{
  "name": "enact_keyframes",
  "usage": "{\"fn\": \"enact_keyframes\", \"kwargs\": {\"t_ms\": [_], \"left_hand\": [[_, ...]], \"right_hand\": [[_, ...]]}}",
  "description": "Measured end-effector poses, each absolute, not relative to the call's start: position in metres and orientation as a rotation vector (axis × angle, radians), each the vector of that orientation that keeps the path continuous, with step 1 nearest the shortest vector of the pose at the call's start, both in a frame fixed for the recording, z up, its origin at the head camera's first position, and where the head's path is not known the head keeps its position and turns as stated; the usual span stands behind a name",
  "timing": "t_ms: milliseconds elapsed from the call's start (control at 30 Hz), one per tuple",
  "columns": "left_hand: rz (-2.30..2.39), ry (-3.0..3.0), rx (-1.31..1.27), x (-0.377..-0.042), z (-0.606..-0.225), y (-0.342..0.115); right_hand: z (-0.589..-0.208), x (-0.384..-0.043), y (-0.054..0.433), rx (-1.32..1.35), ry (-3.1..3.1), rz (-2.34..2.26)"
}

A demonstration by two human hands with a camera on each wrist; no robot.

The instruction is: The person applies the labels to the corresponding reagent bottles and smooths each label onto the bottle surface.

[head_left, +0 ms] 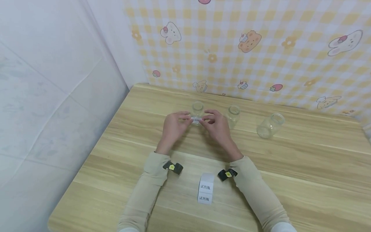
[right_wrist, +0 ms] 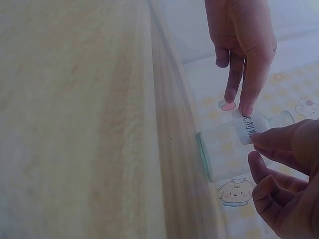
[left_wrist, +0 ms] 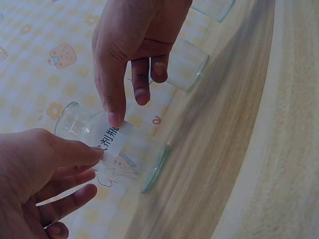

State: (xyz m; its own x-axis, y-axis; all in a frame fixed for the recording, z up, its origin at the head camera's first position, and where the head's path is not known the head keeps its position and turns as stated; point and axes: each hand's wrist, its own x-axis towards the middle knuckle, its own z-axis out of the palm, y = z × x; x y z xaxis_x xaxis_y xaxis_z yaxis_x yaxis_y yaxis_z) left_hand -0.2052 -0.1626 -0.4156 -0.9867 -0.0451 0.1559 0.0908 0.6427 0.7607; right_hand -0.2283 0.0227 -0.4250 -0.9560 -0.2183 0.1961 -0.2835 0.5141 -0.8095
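Observation:
A clear glass bottle [head_left: 198, 108] with a wide neck stands upright at the back of the table. Across its front is a small white label [head_left: 196, 120] with black printed characters. My left hand [head_left: 175, 127] holds the label's left end at the thumb tip, its other fingers spread beside the bottle. The right hand [head_left: 217, 127] holds the opposite end the same way. In the left wrist view the label [left_wrist: 110, 141] lies close over the bottle's side, below the shoulder. The fingertips behind the label are partly hidden.
A second glass bottle [head_left: 233, 112] stands just right of the right hand, partly behind it. A third bottle [head_left: 270, 126] is farther right. Between the forearms lies a label roll [head_left: 205, 188] with a printed strip. A checked cloth [head_left: 214, 42] hangs behind the table.

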Motion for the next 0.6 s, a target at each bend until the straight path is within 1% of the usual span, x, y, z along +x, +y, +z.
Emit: {"fn": "enact_keyframes", "kwargs": {"t_ms": [600], "left_hand": [[-1.207, -2.706, -0.049, -0.2074, -0.4163, -0.1612]], "right_hand": [[-0.4257, -0.2319, 0.0232, 0.428, -2.67, 1.459]]}}
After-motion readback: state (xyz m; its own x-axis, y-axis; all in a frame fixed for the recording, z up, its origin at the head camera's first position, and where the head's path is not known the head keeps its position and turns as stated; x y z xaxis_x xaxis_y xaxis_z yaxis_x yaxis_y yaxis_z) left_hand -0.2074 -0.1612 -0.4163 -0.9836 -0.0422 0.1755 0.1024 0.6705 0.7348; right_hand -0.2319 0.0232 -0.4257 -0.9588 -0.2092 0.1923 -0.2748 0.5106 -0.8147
